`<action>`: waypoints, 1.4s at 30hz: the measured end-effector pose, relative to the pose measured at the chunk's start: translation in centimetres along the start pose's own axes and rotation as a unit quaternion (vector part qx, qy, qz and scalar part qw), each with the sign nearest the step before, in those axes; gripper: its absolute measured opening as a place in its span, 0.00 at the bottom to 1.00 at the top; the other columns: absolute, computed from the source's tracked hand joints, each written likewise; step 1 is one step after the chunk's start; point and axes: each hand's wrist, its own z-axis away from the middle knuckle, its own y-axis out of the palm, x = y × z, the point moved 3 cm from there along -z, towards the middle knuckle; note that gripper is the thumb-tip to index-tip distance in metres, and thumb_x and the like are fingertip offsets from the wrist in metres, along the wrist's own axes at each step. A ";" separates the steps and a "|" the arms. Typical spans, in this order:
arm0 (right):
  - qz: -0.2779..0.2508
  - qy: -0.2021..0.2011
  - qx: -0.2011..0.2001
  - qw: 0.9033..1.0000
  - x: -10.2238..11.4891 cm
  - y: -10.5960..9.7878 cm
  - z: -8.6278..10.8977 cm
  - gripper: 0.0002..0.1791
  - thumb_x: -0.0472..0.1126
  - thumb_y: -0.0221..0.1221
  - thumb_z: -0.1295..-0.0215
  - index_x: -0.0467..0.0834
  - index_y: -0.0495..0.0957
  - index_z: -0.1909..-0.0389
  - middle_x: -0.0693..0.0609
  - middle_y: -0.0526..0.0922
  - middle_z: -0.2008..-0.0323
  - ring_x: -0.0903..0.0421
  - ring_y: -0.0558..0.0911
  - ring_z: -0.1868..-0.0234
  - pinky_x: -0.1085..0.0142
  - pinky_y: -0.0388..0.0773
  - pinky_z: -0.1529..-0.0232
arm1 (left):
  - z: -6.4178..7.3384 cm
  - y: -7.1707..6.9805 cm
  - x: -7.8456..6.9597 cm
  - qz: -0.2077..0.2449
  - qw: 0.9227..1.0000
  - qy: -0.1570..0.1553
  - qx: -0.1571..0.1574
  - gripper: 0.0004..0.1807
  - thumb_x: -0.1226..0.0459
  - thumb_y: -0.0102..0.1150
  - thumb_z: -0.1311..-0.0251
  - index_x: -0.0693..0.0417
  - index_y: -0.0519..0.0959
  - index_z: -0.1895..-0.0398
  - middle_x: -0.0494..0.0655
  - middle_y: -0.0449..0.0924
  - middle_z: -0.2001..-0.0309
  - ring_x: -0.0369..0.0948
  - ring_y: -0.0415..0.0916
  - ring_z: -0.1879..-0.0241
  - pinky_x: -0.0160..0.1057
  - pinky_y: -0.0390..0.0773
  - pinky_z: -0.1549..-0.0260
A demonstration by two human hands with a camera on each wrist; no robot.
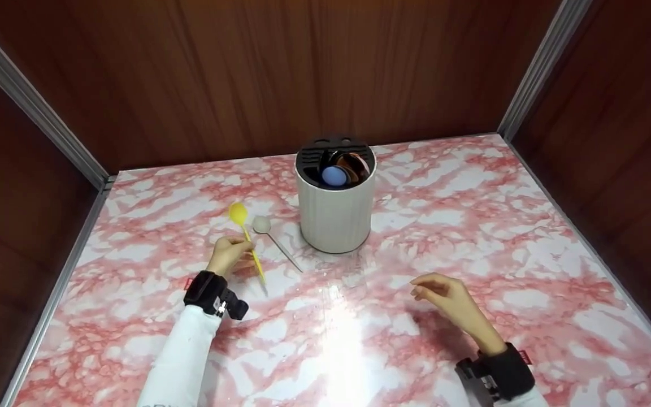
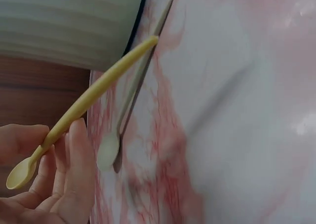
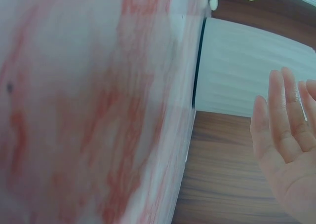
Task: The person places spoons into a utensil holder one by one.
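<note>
My left hand (image 1: 231, 255) pinches a yellow spoon (image 1: 239, 213) by its handle between thumb and fingers. In the left wrist view the yellow spoon (image 2: 91, 96) is raised off the tabletop, its shadow falling to one side. A pale grey-white spoon (image 1: 261, 224) lies on the table just right of it; the left wrist view also shows this white spoon (image 2: 108, 150). My right hand (image 1: 444, 294) hovers above the table at the right, holding nothing. Its fingers (image 3: 279, 115) are relaxed and slightly bent in the right wrist view.
A white cylindrical utensil holder (image 1: 335, 220) with a black slotted top stands near the back middle. Inside it are several utensils, one with a blue round end (image 1: 334, 176). Brown wood-grain panels (image 1: 235, 79) close off the back and both sides of the red-and-white marbled table (image 1: 472, 209).
</note>
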 end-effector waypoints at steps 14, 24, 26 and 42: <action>0.014 -0.001 0.011 1.000 0.0 0.3 -0.2 0.11 0.28 0.56 0.32 0.24 0.77 0.54 0.35 0.82 0.63 0.60 0.83 0.65 0.69 0.80 0.59 | 2.9 2.8 -0.7 0.046 0.999 0.003 0.028 0.10 0.75 0.56 0.40 0.68 0.70 0.56 0.49 0.79 0.73 0.38 0.79 0.80 0.32 0.80 0.80; -0.001 -0.003 0.018 1.000 -0.1 0.6 -0.3 0.11 0.28 0.55 0.32 0.24 0.76 0.54 0.33 0.82 0.62 0.59 0.83 0.64 0.64 0.81 0.58 | 4.9 4.6 -0.9 0.080 0.992 0.086 0.043 0.16 0.83 0.54 0.48 0.73 0.68 0.55 0.50 0.72 0.71 0.38 0.77 0.77 0.36 0.83 0.74; -0.002 -0.005 0.021 1.000 -0.2 0.7 -0.3 0.11 0.28 0.55 0.32 0.23 0.76 0.54 0.34 0.82 0.62 0.58 0.83 0.63 0.64 0.81 0.58 | 5.2 5.0 -0.9 0.077 0.991 0.096 0.046 0.14 0.82 0.54 0.47 0.73 0.69 0.56 0.50 0.72 0.72 0.38 0.78 0.76 0.36 0.83 0.74; -0.022 -0.011 0.043 0.999 0.2 2.1 -1.1 0.11 0.27 0.55 0.33 0.21 0.75 0.54 0.29 0.79 0.62 0.58 0.83 0.62 0.69 0.80 0.57 | 6.8 7.7 -0.7 0.073 0.986 0.125 0.084 0.04 0.77 0.51 0.36 0.75 0.72 0.63 0.48 0.77 0.73 0.38 0.79 0.75 0.37 0.83 0.73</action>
